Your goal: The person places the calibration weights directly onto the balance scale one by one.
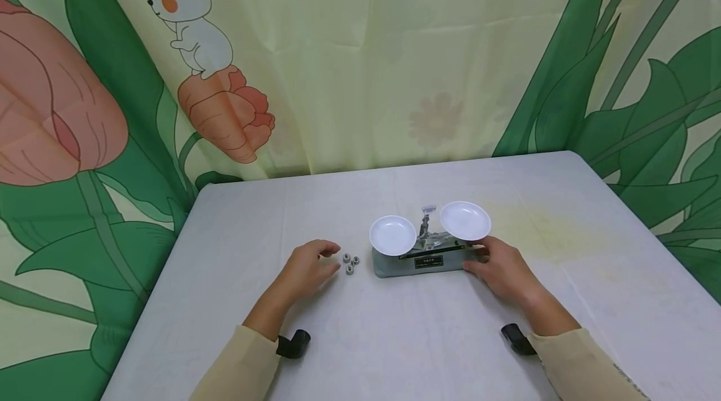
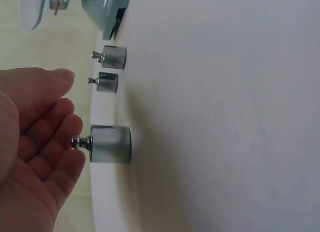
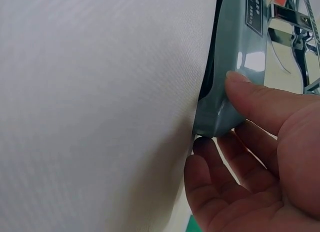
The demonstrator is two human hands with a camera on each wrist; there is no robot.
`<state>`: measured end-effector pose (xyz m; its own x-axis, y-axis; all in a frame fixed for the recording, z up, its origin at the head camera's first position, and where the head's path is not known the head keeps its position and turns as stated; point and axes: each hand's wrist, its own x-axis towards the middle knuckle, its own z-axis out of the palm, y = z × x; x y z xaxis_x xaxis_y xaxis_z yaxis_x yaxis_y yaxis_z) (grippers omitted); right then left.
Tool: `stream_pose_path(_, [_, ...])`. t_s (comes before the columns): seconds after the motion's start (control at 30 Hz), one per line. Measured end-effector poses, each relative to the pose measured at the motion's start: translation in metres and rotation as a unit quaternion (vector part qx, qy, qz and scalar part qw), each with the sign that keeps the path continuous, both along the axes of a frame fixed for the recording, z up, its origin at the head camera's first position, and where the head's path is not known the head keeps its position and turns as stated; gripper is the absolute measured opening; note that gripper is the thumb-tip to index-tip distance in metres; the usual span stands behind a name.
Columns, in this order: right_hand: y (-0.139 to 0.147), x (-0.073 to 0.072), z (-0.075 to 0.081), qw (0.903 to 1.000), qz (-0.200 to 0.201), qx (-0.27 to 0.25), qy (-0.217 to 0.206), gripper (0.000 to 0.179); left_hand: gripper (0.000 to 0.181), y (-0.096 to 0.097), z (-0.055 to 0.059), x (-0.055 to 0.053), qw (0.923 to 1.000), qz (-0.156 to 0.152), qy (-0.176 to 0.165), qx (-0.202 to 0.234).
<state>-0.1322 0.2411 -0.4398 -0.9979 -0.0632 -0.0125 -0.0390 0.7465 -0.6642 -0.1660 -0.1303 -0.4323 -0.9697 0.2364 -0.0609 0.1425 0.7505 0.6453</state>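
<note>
Dial centred on the balance, twelve pointing away from the person. Far out at nine: left hand [image 1: 308, 268], fingers loosely bent, thumb and forefinger parted, nothing held; fingertips very near the knob of the closest weight, contact uncertain to me. Between hand and balance, also at nine: three metal weights [image 1: 350, 270], upright in a loose cluster on the white tablecloth [image 1: 422, 338]. None sits on a pan, so I judge loading not begun, all three left to deal with. Silvery cylinders, knobbed tops; one looks larger, though nearness may explain it. At centre: the balance [image 1: 388, 267], standing on the cloth, pans seated, so setting-up looks done. Grey-green base, glossy; dark nameplate [image 1: 429, 261] on its six-o'clock face, lettering too small to read from here; bright metal linkage above. Ten-o'clock pan [image 1: 393, 235] and two-o'clock pan [image 1: 465, 221]: white, round, both bare. The latter appears higher; tilt or viewing angle, cannot tell. Between three and four: right hand [image 1: 501, 266], thumb against the base's front, other fingers bent around its end, gripping that corner; how firmly, not clear.
</note>
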Motion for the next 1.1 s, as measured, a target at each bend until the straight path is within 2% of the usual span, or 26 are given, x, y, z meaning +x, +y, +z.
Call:
stream_pose_path(0.17, [0.0,0.0,-0.001,1.0,0.001,0.004,0.0,0.055,0.032,0.009,0.003,-0.007,0.9997,-0.013,-0.017,-0.015])
stream_pose_path(0.47, [0.001,0.0,0.001,1.0,0.002,0.001,0.002,0.055,0.028,0.019,0.003,-0.014,0.9996,-0.011,-0.023,-0.014])
stream_pose_path(0.8, [0.001,-0.001,0.001,1.0,0.003,-0.003,0.004,0.054,0.024,0.023,-0.004,-0.019,0.9993,-0.01,-0.032,-0.018])
stream_pose_path(1.1, [0.001,-0.001,-0.001,1.0,0.005,-0.002,0.004,0.053,0.022,0.026,-0.013,-0.019,0.9989,0.014,-0.044,-0.013])
